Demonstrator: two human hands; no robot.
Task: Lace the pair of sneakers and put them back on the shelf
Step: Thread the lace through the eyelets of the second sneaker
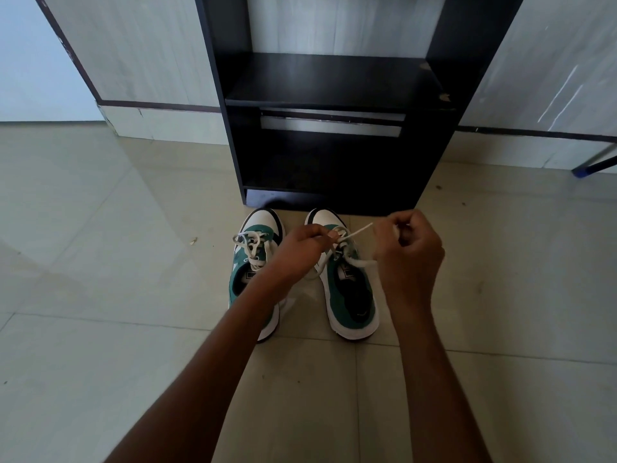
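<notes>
Lacing right sneaker [350,289] — shelf [334,81] (bare) behind

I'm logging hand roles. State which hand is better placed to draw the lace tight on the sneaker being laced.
Probably the right hand: it already pinches the taut lace, raised clear of the right sneaker. The left hand is down at the eyelets, better placed to steady.

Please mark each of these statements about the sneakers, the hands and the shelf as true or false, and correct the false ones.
1. Both sneakers stand on the floor. True.
2. The right hand pulls a lace of the right sneaker. True.
3. The left sneaker is on the shelf. False: it stands on the floor in front of the shelf.
4. The left hand rests on the floor. False: it is at the right sneaker's laces.
</notes>
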